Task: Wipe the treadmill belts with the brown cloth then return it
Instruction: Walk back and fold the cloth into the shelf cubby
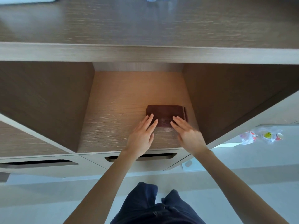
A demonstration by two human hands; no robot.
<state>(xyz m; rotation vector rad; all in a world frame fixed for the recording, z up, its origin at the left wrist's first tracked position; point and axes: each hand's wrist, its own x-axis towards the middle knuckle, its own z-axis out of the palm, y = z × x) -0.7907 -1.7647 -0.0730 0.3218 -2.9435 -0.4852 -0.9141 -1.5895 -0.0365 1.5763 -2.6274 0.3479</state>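
A folded brown cloth (166, 114) lies flat on the floor of an open wooden compartment (119, 110), toward its right side. My left hand (142, 135) reaches in with straight fingers, the fingertips touching the cloth's near left corner. Beside it, my right hand (186, 133) also has straight fingers that lie on the cloth's near right edge. Neither hand grips the cloth. No treadmill is in view.
The compartment has brown side walls (48, 102) and a wide wooden top (145, 26) above it. Drawer fronts with slot handles (40, 162) run below the opening. A clear bag with small colourful items (262, 135) lies on the pale floor at the right.
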